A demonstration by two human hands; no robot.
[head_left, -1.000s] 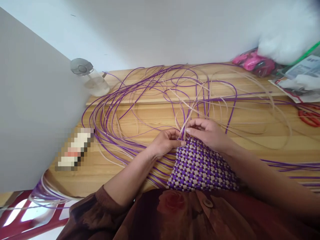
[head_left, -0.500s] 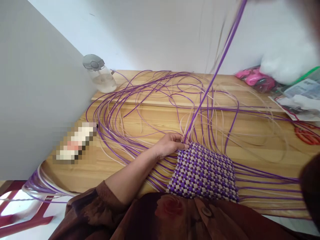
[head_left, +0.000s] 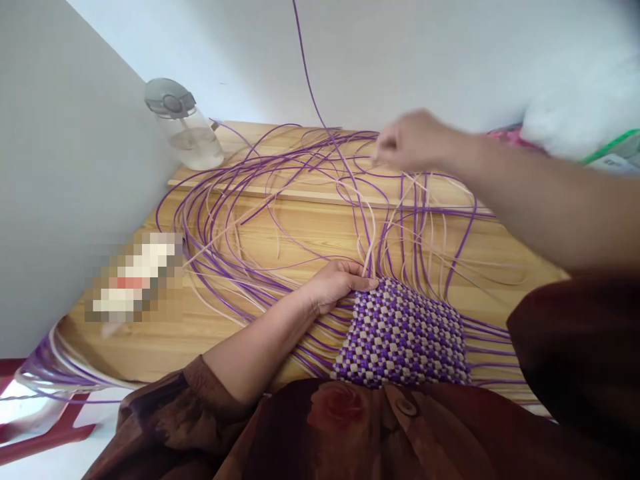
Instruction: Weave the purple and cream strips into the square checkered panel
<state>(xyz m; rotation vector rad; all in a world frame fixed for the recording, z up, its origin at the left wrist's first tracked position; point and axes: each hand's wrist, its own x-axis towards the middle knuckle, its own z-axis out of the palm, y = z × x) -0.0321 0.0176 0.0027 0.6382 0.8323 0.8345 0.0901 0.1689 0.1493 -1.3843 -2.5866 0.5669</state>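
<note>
A woven panel (head_left: 400, 333) in purple and beige checks lies on the table against my body, loose strands trailing from its edges. My left hand (head_left: 345, 283) pinches its upper left corner, thumb on top, where purple and beige strands stand up. Above the table, my right hand (head_left: 415, 141) is raised with curled fingers, slightly blurred by motion; whether a strand is in them I cannot make out. A long purple strand (head_left: 320, 113) rises from near the corner, arching up out of view to the left of my right hand. A beige strand (head_left: 371, 220) bends beside it.
Many purple and beige strands (head_left: 200, 207) sprawl over the wooden table (head_left: 295, 230). A lidded clear bottle (head_left: 193, 143) stands at the back left by the wall. A pixelated object (head_left: 135, 277) lies at left. White and pink bags (head_left: 575, 113) sit at the back right.
My right hand has come down into view from the upper right. The strands stretched taut upward now hang loose and spread leftward. My left hand stays at the panel's corner.
</note>
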